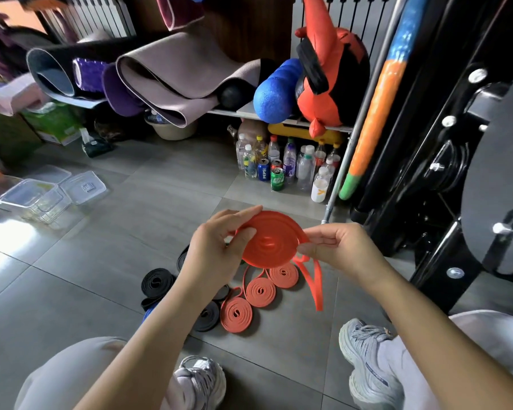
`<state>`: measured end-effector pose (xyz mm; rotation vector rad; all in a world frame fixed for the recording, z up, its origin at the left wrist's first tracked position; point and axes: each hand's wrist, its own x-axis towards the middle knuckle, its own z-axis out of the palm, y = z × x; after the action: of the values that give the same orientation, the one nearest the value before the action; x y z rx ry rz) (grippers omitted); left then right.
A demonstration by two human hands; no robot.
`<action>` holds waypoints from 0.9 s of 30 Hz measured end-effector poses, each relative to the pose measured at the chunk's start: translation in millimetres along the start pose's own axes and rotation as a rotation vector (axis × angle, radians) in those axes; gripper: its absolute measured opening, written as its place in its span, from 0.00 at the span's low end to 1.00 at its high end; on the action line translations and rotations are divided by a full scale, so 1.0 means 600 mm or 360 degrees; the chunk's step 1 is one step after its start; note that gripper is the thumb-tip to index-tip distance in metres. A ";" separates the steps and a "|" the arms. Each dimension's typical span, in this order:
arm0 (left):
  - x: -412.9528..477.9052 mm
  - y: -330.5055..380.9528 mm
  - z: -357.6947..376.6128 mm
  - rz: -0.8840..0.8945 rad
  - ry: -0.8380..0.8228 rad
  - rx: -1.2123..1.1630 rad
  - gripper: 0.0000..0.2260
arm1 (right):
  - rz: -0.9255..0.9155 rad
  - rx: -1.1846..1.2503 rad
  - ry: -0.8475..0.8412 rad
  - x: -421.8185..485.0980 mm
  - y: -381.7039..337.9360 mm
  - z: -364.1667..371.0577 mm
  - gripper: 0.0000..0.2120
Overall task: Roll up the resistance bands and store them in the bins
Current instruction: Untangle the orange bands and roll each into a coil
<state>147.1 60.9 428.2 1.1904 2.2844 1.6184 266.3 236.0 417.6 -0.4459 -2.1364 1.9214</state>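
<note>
A large orange resistance band coil (268, 241) is held above the floor between both hands. My left hand (219, 244) grips the coil's left edge, thumb on its face. My right hand (338, 247) pinches the band's outer wrap at the right rim; the loose tail (316, 285) hangs down below it. On the floor lie three rolled orange bands (259, 291) and several rolled black bands (156, 284). Clear plastic bins (33, 199) stand at the far left.
A cluster of bottles and cans (288, 167) stands by the shelf ahead. Rolled yoga mats (166, 81) and a blue foam roller (276, 90) fill the shelf. A black gym machine (456, 161) rises at right. My shoes (367, 359) are on the grey tile floor.
</note>
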 end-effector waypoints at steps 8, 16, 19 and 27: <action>-0.001 0.010 0.003 -0.0179 0.0068 -0.0388 0.16 | -0.0004 0.0149 0.0070 -0.003 -0.005 0.005 0.10; 0.001 0.004 -0.004 -0.0248 -0.0266 0.0172 0.09 | 0.0020 -0.0118 -0.0032 -0.012 0.003 0.010 0.12; 0.002 0.006 -0.007 -0.0270 -0.0355 0.0196 0.10 | 0.0015 -0.0168 -0.0024 -0.013 0.006 0.007 0.12; -0.014 0.011 0.014 0.0083 -0.0496 0.0747 0.20 | 0.0034 -0.0312 -0.0072 -0.007 0.011 0.004 0.11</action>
<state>160.5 62.5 427.2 1.4776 2.5005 0.8412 269.7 232.6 410.6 -0.4672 -2.3693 1.7559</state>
